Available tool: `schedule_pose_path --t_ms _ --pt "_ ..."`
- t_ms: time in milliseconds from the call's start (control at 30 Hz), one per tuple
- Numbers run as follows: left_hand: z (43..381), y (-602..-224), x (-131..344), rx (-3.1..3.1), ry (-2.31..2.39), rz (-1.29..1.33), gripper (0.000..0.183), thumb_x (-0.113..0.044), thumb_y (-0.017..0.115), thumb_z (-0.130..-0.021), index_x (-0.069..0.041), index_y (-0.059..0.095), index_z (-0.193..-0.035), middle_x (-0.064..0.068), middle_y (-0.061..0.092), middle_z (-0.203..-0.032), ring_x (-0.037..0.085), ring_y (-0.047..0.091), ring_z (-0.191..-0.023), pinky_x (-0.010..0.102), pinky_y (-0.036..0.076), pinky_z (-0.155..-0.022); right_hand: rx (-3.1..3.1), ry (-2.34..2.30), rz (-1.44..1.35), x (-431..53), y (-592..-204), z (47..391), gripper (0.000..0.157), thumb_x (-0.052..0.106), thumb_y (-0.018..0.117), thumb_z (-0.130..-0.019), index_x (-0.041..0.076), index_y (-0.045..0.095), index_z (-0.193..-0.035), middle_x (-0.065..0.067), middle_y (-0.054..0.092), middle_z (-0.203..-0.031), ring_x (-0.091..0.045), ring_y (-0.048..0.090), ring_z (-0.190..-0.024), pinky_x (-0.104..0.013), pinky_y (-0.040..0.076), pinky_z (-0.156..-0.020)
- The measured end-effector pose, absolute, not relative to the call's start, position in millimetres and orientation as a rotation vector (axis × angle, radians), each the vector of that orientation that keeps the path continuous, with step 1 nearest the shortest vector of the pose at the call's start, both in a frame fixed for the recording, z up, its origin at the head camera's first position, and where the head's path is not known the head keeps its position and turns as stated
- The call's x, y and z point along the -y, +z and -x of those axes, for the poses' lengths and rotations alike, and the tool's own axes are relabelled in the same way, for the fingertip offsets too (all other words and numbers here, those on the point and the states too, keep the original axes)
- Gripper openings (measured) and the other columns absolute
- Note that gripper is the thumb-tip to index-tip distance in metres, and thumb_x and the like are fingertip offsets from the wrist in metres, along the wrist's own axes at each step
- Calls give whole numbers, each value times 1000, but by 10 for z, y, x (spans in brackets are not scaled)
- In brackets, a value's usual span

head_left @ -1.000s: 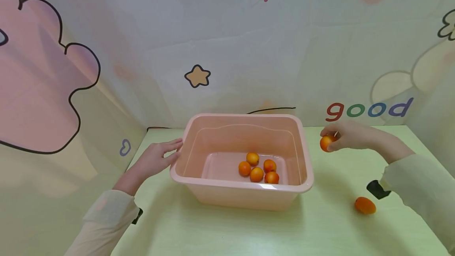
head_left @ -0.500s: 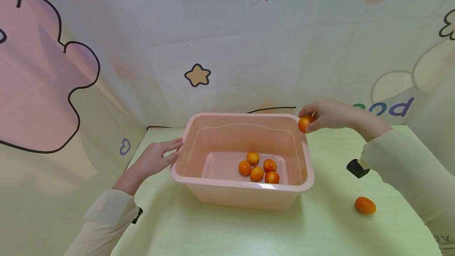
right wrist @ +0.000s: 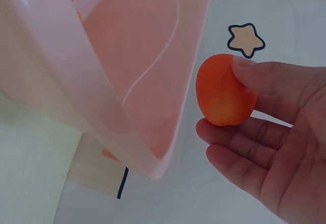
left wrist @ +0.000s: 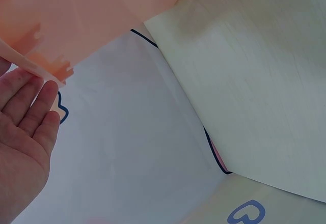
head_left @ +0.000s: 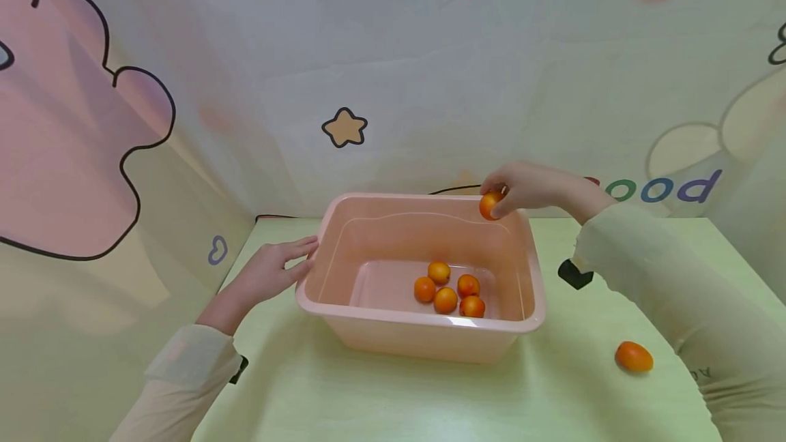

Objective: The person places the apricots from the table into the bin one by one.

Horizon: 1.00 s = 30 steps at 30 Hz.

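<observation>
A pink plastic basin (head_left: 405, 336) stands on the table, with several small orange fruits (head_left: 445, 300) together on its floor, right of the middle. My right hand (head_left: 531, 186) pinches another small, oval orange fruit (right wrist: 225, 89) between thumb and fingertips. In the head view it is up by the basin's back right corner, overlapping the rim. My left hand (head_left: 267, 275) rests its nearly straight fingers against the basin's left rim; in the left wrist view the fingers (left wrist: 38, 107) reach up under that rim.
One more orange fruit (head_left: 634, 357) lies on the pale table (head_left: 368, 401) at the right, near the right sleeve. A printed cloth backdrop (head_left: 405, 74) with a star and lettering hangs behind the basin and along the left side.
My right hand has carried its fruit left and upward, from right of the basin to over its back right corner. My left hand has stayed at the rim.
</observation>
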<state>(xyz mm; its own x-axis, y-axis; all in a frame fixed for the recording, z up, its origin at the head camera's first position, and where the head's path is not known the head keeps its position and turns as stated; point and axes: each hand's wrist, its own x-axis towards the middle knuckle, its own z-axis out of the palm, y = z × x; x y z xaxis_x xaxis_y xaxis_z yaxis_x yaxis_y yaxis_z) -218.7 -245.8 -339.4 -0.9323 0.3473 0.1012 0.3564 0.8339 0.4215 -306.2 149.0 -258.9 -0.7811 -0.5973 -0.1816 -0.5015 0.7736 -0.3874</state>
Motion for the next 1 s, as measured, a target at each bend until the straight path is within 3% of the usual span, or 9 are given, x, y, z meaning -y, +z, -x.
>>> schedule_pose_path --t_ms 367,700,900,1000 --pt "2186 -3394 2452 2995 -687 568 44 -25 53 -87 -10 46 -129 6 46 -133 28 46 -118 39 43 -82 -2635 -498 775 -1254 -2806 3230 37 19 66 -77 6 60 -110 -9 60 -101 -24 51 -91 -39 45 -83" --pt "2181 -3385 2447 3008 -692 553 45 -26 53 -88 -10 45 -129 6 45 -134 30 44 -120 45 42 -88 -2520 -524 744 -927 -3008 3229 31 16 63 -79 11 59 -109 -5 56 -101 -23 48 -94 -34 42 -83" --pt "2177 -3382 2452 3003 -685 560 45 -26 53 -88 -9 46 -129 6 45 -133 29 44 -120 44 42 -88 -2395 -673 606 -767 -3108 3160 21 9 58 -80 11 57 -101 -4 51 -95 -23 44 -96 -36 39 -81" --pt "2177 -3378 2450 3002 -693 558 45 -26 53 -88 -9 46 -129 6 45 -133 28 44 -120 44 42 -89 -2211 -896 199 -679 -2873 2817 24 12 55 -76 15 55 -99 -4 50 -100 -26 42 -97 -43 40 -73"
